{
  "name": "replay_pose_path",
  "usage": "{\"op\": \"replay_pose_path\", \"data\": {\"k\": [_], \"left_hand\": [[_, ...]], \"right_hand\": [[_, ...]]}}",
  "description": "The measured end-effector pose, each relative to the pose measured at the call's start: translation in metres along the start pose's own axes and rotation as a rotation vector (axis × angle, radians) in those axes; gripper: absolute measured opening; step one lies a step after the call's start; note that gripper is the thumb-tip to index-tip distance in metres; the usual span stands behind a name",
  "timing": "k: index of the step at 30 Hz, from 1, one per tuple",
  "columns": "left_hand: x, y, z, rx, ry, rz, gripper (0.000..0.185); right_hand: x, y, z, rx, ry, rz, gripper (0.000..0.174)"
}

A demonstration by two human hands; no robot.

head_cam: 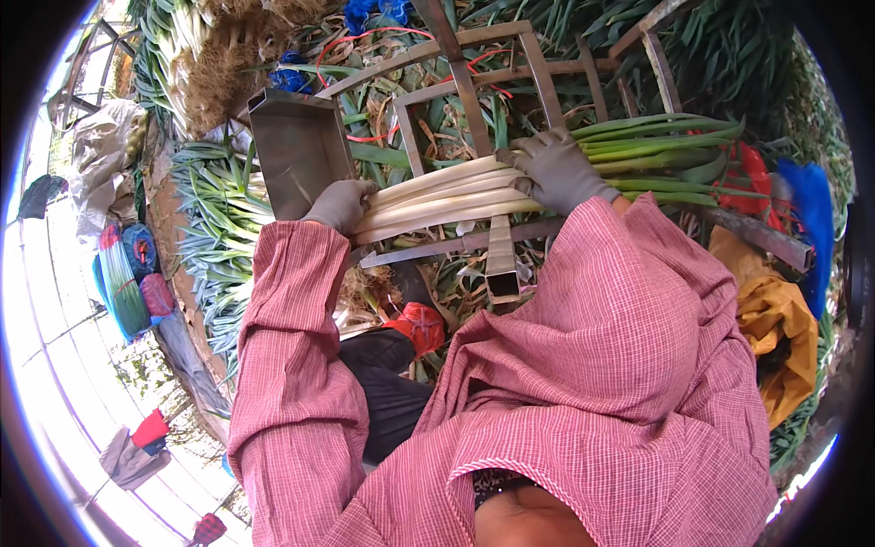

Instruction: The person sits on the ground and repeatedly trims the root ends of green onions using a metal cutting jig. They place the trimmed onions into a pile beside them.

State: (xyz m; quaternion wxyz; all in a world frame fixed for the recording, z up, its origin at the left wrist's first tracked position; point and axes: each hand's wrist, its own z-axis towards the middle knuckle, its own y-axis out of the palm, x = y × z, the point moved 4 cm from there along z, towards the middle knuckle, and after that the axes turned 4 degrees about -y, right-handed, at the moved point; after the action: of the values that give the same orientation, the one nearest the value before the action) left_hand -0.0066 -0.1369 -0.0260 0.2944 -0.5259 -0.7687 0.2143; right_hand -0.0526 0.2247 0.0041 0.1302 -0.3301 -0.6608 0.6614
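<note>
A bundle of large green onions lies across a metal frame in front of me. Their white stalks point left and the green leaves stretch right. My left hand, in a grey glove, grips the root end of the stalks, which it hides. My right hand, also gloved, is clasped over the bundle where white turns to green. An upright metal plate with folded edges stands just beyond my left hand.
More green onions are piled at the left, and a rooty stack lies at the far left. Loose leaves cover the ground under the frame. Orange cloth and a blue bag are at the right. Red plastic wraps something near my leg.
</note>
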Motion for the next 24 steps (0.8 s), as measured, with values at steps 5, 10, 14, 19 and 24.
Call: {"op": "replay_pose_path", "data": {"k": [5,10,14,19,24], "left_hand": [[0.017,-0.023,-0.018,0.111,0.070,-0.002,0.037],[0.065,-0.051,-0.055,0.436,0.198,-0.011,0.036],[0.111,0.006,-0.068,0.494,0.279,0.144,0.063],[0.105,0.065,-0.044,0.618,0.081,0.309,0.081],[0.087,0.091,-0.028,0.708,0.057,0.244,0.087]], "right_hand": [[-0.005,0.012,0.008,-0.074,0.006,0.025,0.043],[-0.006,0.010,0.007,-0.070,0.011,0.026,0.043],[-0.008,0.006,0.006,-0.060,0.026,0.036,0.043],[-0.009,0.007,0.005,-0.044,0.031,0.019,0.043],[-0.010,0.009,0.004,-0.051,0.010,0.001,0.044]]}}
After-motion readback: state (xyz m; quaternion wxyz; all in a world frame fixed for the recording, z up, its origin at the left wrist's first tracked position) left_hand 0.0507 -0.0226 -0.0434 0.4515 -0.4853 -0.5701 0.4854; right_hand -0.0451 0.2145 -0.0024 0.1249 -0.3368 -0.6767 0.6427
